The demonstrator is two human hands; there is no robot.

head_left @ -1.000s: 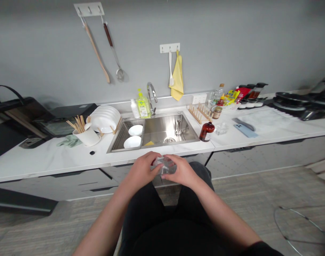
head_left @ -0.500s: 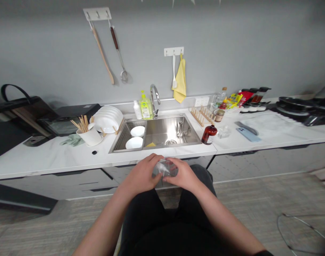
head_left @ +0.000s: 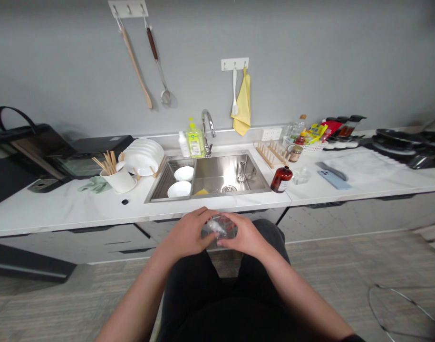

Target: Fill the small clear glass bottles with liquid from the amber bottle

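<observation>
Between my two hands, in front of the counter and over my lap, is a clear, see-through container (head_left: 222, 227). Something whitish shows in or through it; whether that is content or a reflection I cannot make out. My left hand (head_left: 196, 231) grips its left side, thumb in front and fingers behind. The right side is held the same way by my right hand (head_left: 244, 231). Just beyond the hands lies the counter edge and the steel sink (head_left: 217, 164). A brown bottle (head_left: 281, 179) stands to the sink's right, beside a clear, glassy item (head_left: 300, 175).
White bowls (head_left: 179, 189) sit in the sink's left basket. Left of it are stacked plates (head_left: 144, 156) and a utensil holder (head_left: 118, 180). Soap bottles (head_left: 195, 141) stand by the faucet (head_left: 206, 128). A wooden rack (head_left: 272, 153) and a phone (head_left: 333, 179) are on the right.
The view has shifted slightly. Both hands keep their hold on the clear container, which has turned or tilted a little; the whitish patch in it shows more plainly.
</observation>
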